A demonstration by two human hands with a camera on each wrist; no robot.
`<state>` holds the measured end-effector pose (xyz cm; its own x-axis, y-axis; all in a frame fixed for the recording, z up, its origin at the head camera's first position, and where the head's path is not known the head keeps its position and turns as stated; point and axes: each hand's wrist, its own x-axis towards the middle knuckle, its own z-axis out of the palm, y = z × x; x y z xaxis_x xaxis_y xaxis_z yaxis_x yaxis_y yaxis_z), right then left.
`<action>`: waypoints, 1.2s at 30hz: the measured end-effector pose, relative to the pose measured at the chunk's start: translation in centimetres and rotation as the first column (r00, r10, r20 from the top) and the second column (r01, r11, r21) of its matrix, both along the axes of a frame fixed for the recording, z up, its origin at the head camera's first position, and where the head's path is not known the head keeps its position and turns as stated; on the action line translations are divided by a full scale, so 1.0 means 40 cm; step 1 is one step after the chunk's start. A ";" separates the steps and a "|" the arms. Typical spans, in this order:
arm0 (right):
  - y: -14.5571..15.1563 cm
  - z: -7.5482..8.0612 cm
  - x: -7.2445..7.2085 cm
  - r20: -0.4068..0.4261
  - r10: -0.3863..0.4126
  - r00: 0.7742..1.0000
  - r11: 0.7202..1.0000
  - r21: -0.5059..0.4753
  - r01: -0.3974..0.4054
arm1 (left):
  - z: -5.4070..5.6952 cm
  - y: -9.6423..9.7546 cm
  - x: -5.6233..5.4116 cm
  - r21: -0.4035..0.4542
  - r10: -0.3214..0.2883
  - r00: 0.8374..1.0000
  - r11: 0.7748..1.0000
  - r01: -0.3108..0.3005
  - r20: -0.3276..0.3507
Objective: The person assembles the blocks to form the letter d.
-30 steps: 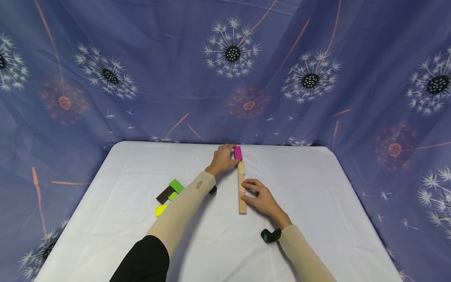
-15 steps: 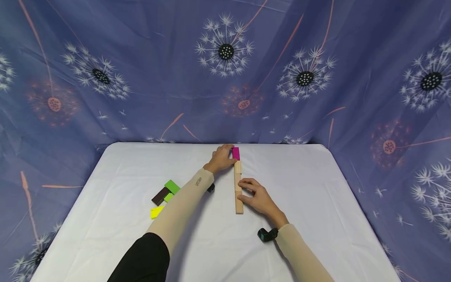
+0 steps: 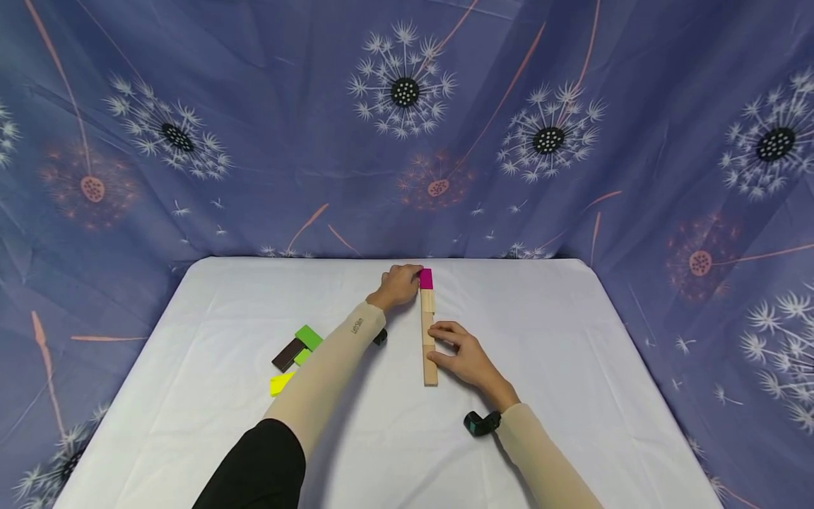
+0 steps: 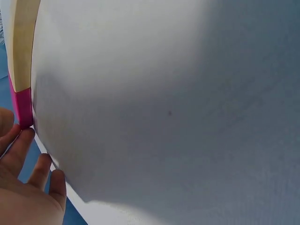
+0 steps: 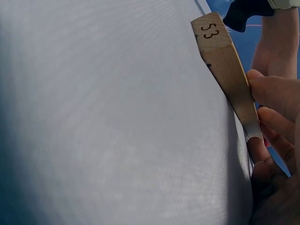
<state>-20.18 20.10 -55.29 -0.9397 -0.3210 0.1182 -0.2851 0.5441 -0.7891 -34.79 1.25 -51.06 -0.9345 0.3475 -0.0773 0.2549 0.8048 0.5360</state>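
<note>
Several light wooden blocks form a straight row (image 3: pixel 429 371) running away from me across the white cloth. A magenta block (image 3: pixel 426 278) lies in line at its far end. My left hand (image 3: pixel 398 285) is at that far end, its fingertips against the magenta block's end face in the left wrist view. My right hand (image 3: pixel 467 358) lies along the row's right side. Its thumb and bent fingers touch the wooden blocks at the top edge and side. The nearest block (image 5: pixel 215 35) carries the number 53 on its end.
Left of the row, beyond my left sleeve (image 3: pixel 327 371), lie a green block (image 3: pixel 308 336), a dark brown block (image 3: pixel 289 355), a smaller lime block (image 3: pixel 302 357) and a partly hidden yellow block (image 3: pixel 281 384). A dandelion-patterned blue curtain (image 3: pixel 286 106) hangs behind the table's far edge.
The magenta block has come into line with the row. My left thumb has left its near side, while the fingertips stay at its far end. The view has turned slightly right.
</note>
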 end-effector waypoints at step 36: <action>-0.005 0.001 0.002 0.010 -0.004 1.000 1.000 0.005 0.004 | 0.102 -0.285 0.213 0.093 -0.146 0.989 0.985 0.145 0.009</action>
